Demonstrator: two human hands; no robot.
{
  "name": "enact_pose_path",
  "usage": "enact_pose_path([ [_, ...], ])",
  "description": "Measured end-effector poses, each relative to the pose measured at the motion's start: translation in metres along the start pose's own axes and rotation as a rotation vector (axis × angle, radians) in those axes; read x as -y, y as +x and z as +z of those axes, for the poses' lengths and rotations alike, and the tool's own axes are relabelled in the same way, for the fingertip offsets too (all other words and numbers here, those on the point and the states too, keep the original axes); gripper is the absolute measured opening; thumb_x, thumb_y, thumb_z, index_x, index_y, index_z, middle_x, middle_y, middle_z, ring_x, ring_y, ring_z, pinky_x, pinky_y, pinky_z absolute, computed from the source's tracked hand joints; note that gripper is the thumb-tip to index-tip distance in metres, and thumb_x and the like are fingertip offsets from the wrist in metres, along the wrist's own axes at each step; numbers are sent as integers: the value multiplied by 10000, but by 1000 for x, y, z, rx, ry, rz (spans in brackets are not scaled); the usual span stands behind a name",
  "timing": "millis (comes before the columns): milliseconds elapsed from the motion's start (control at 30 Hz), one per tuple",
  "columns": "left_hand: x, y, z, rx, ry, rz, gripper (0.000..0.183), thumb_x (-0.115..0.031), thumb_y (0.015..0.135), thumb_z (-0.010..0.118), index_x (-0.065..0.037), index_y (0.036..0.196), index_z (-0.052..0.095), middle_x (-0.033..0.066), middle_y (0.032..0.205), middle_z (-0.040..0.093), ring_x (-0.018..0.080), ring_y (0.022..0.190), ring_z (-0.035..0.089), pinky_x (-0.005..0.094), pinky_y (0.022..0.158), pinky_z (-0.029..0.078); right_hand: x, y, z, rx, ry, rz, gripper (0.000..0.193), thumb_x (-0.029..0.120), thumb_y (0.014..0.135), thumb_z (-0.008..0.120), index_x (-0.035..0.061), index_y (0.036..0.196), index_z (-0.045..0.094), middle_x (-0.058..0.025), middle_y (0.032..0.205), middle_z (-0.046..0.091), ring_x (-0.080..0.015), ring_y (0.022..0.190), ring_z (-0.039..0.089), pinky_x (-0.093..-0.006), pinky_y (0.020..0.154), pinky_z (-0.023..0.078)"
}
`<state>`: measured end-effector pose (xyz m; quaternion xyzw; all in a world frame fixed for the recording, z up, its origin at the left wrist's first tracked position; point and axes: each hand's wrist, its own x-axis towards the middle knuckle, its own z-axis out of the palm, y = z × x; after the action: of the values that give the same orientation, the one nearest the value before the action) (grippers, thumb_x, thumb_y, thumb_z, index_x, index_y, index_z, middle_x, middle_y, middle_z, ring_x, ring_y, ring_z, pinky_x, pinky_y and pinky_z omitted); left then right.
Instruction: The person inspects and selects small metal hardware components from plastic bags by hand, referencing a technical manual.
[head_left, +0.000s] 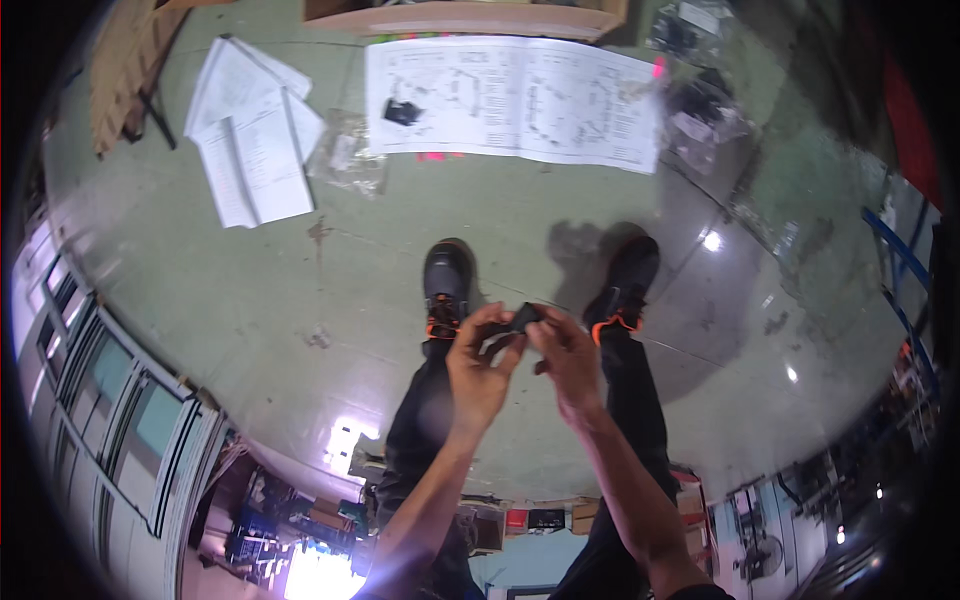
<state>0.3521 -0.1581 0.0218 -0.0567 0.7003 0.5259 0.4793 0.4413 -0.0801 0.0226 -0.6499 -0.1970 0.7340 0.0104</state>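
Observation:
Between the fingertips of both my hands is a small black piece point(526, 317), too small to name its kind. My left hand point(483, 363) pinches it from the left, with thumb and fingers bent round it. From the right, my right hand point(568, 360) grips the same piece, its fingertips meeting it near the other hand. Both hands are held up above the floor, over the gap between my two dark shoes with orange trim. Part of the piece is hidden by the fingers.
An open printed booklet with diagrams point(520, 100) lies ahead, a small black part point(402, 111) on its left page. Loose paper sheets point(255, 165) and a clear plastic bag point(350, 155) lie left of it, more bags point(700, 125) right. A cardboard box point(465, 20) stands beyond.

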Motion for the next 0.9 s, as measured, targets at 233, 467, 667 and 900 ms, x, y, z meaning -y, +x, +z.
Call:
enact_pose_path([
  [233, -8, 1, -1, 77, -1, -140, 368, 84, 852, 592, 13, 1206, 521, 71, 1101, 585, 134, 996, 594, 254, 880, 472, -3, 2, 2, 72, -68, 39, 294, 193, 916, 619, 77, 1186, 635, 1, 971, 673, -33, 713, 569, -204, 550, 460],
  [467, -4, 6, -8, -15, 42, -186, 259, -50, 881, 656, 5, 1131, 615, 65, 1097, 555, 103, 946, 537, 221, 831, 435, -3, 0, 10, 88, -167, -39, 307, 139, 899, 613, 61, 1196, 628, 10, 895, 667, -7, 608, 496, -198, 513, 428],
  [667, -12, 8, -2, -13, 144, -166, 279, -93, 894, 659, 4, 1153, 620, 48, 1064, 534, 83, 917, 517, 219, 803, 435, 2, 1, 12, 47, -369, -106, 338, 83, 811, 676, 53, 1146, 634, -3, 904, 669, -10, 501, 381, -207, 457, 362],
  [900, -22, 13, 4, -58, -16, -227, 211, -113, 924, 623, 25, 1083, 606, 40, 994, 587, 81, 881, 545, 220, 782, 461, 4, 9, 7, 136, -232, -102, 329, 87, 796, 703, 47, 1113, 625, -10, 993, 673, 4, 514, 374, -187, 457, 345],
])
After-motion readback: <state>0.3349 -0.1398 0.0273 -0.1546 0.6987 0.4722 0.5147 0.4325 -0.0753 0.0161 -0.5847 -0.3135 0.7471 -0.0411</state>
